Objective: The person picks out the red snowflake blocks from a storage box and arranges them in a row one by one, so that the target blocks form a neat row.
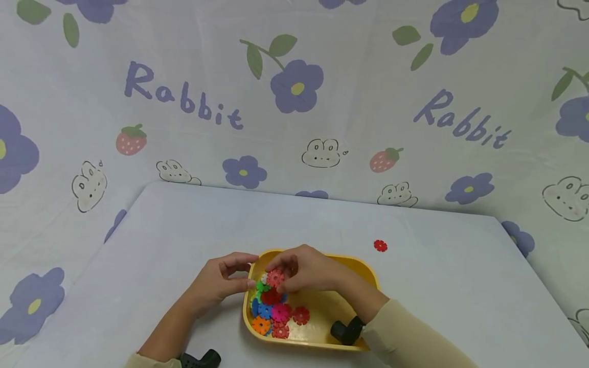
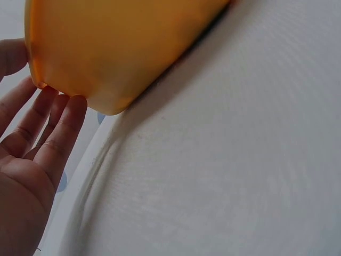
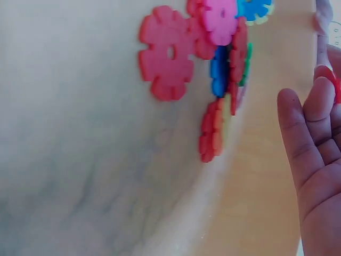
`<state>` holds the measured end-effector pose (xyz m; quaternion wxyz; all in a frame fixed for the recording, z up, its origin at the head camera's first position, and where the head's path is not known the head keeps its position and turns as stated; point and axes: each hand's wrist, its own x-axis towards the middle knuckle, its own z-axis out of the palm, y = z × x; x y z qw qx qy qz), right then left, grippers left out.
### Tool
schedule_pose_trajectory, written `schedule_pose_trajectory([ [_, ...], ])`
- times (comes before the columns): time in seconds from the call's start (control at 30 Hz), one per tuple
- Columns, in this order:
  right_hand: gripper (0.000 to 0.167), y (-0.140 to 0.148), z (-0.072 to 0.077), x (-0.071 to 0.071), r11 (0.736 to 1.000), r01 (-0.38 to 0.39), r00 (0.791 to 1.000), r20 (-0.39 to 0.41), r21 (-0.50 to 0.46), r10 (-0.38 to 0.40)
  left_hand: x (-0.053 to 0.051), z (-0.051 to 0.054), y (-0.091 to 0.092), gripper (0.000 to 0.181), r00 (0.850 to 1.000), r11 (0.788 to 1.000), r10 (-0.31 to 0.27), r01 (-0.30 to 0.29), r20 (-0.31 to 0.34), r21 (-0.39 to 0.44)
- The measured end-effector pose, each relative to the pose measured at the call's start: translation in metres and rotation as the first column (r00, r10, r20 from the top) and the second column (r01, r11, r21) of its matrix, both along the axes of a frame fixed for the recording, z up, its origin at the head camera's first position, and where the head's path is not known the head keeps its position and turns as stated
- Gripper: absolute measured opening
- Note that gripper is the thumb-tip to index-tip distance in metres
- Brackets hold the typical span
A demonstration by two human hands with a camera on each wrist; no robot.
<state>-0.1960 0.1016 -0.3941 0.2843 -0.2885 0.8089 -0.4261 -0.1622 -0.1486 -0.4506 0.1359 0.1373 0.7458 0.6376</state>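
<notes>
Backdrop cloth (image 1: 198, 36) covers the back: white, purple flowers, rabbits, strawberries, "Rabbit" lettering. White table (image 1: 257, 220) in front of it.

Yellow tray (image 1: 322, 312) sits on the table, near edge side. Shallow, rounded corners.

Right hand (image 1: 310, 271) is over the tray's left half, beige sleeve (image 1: 409, 332) behind it. Thumb and fingertips pinch a pinkish-red flower piece (image 1: 275, 278), just above the pile. Right wrist view catches only a bit of red at the fingertips.

Left hand (image 1: 221, 278) is at the tray's left end. Thumb and fingers spread apart, tips touching at the rim; left wrist view has the fingers against the outside. Can't tell if they clamp it or just rest there.

Black fitting at each wrist; the right one (image 1: 347, 331) shows over the tray's near right corner.

Pile of flower pieces (image 1: 265, 311) is bunched in the tray's left end, overlapping: blue, green, red, magenta, orange. The orange piece (image 1: 261, 325) is near the front left corner. One red piece (image 1: 301, 315) lies at the pile's right side. Another, the loose red piece (image 1: 380, 246), is on the table, outside the tray, beyond its far right corner.
</notes>
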Motion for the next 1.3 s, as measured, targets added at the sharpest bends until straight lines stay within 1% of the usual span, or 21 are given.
schedule_pose_trajectory([
  [0.13,0.035,0.003,0.002,0.000,1.000,0.015,1.000,0.005,-0.025,-0.015,0.000,-0.001,0.000,0.043,1.000,1.000,0.002,-0.002,-0.002,-0.004],
  [0.37,0.036,0.009,0.010,0.001,0.998,0.053,0.997,-0.057,-0.044,-0.056,0.001,-0.001,0.000,0.043,1.000,1.000,0.003,-0.003,0.000,0.000],
  [0.47,0.037,0.014,0.014,0.001,0.995,0.070,0.995,-0.061,-0.066,-0.074,0.001,-0.001,0.000,0.043,1.000,1.000,0.007,-0.007,0.002,-0.004],
  [0.6,0.037,0.025,0.021,0.000,0.989,0.113,0.990,-0.071,-0.095,-0.120,0.000,-0.001,0.000,0.043,1.000,1.000,0.008,-0.008,0.001,-0.009],
  [0.73,0.037,0.040,0.030,0.001,0.978,0.179,0.975,-0.112,-0.107,-0.191,0.000,0.000,0.000,0.043,1.000,1.000,0.008,-0.008,-0.007,-0.014],
  [0.87,0.037,0.060,0.039,0.001,0.958,0.261,0.949,-0.152,-0.117,-0.277,0.000,0.001,0.001,0.044,1.000,1.000,0.008,-0.008,-0.013,-0.016],
  [0.97,0.038,0.077,0.044,-0.001,0.936,0.327,0.924,-0.167,-0.128,-0.345,0.000,0.001,0.001,0.044,1.000,1.000,0.005,-0.006,-0.014,-0.014],
  [1.07,0.040,0.097,0.047,-0.003,0.909,0.382,0.898,-0.165,-0.165,-0.407,0.000,0.001,0.001,0.044,1.000,1.000,0.005,-0.006,-0.013,-0.011],
  [1.2,0.040,0.126,0.048,-0.003,0.860,0.442,0.855,-0.170,-0.255,-0.490,0.000,0.001,0.001,0.044,1.000,1.000,0.006,-0.006,-0.016,-0.009],
  [1.3,0.038,0.148,0.046,-0.001,0.812,0.476,0.812,-0.185,-0.338,-0.554,0.000,0.000,0.000,0.044,1.000,1.000,0.005,-0.005,-0.018,-0.010],
])
